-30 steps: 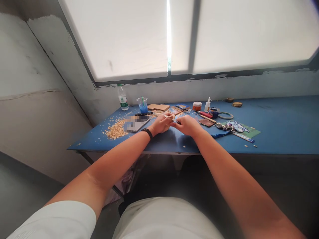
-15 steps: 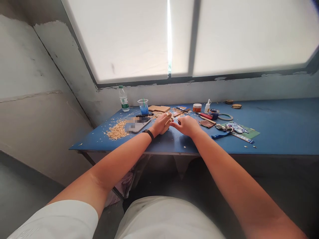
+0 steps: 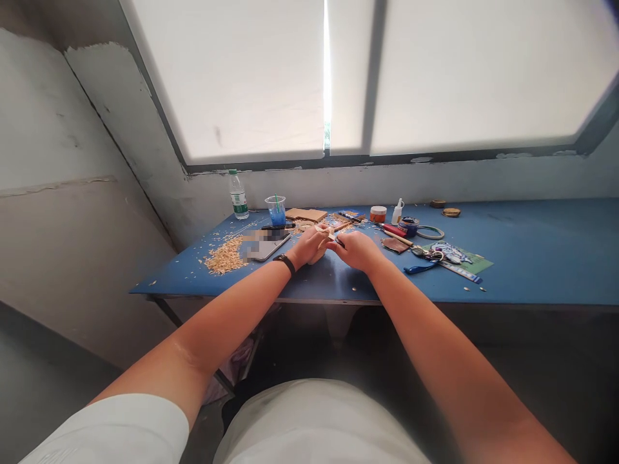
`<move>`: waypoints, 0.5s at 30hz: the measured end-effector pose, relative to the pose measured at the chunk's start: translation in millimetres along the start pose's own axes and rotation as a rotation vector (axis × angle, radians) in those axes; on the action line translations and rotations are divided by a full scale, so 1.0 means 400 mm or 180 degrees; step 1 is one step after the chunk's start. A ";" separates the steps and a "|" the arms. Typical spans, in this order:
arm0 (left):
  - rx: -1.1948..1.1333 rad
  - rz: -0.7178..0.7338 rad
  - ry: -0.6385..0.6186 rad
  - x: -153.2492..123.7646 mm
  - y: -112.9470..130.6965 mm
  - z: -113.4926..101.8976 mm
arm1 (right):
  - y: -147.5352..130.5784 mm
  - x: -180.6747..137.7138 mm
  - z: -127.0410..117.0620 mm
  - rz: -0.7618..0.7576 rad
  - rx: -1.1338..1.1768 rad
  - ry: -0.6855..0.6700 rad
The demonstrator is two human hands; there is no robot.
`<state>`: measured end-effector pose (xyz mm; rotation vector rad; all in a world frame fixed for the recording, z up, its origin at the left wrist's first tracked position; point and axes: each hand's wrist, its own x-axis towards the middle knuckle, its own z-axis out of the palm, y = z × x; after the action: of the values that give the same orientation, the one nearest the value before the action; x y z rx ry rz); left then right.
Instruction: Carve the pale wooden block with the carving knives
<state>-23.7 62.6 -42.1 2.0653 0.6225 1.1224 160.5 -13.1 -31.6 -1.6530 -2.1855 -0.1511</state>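
My left hand (image 3: 310,247), with a dark band on the wrist, is closed around a small pale piece of wood (image 3: 331,236). Most of that piece is hidden by the fingers. Close against it on the right, my right hand (image 3: 358,250) is closed on a small dark-handled tool (image 3: 340,242), its thumb reaching toward the wood. The tool's working end cannot be made out. Both hands are just above the front part of the blue table (image 3: 541,258). A heap of wood shavings (image 3: 225,256) lies left of my left hand, past a phone (image 3: 271,247).
Along the back stand a water bottle (image 3: 238,196), a plastic cup (image 3: 276,211), an orange-filled jar (image 3: 378,214) and a white glue bottle (image 3: 397,211). A cardboard-coloured board (image 3: 306,214) lies behind my hands. To the right are a tape roll (image 3: 430,232), keys (image 3: 420,253) and a green sheet (image 3: 478,263).
My right hand has come in closer to the left, and the pale wood has turned slightly in my left hand. The whole view has shifted a little.
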 end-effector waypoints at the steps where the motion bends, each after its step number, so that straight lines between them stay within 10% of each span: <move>1: -0.0047 -0.0034 0.0002 -0.001 0.001 0.002 | 0.001 0.001 -0.001 0.0043 0.0031 -0.0010; 8: -0.0791 -0.0486 0.0100 -0.010 0.003 0.018 | 0.004 0.000 -0.014 0.0225 0.0257 -0.0034; 15: 0.0029 0.0040 0.0048 0.004 -0.017 0.000 | 0.005 -0.011 -0.011 -0.0190 0.0364 0.0055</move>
<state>-23.6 67.9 -46.5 2.0731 0.6239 1.1451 164.5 -17.8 -29.6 -1.5204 -2.1890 -0.0555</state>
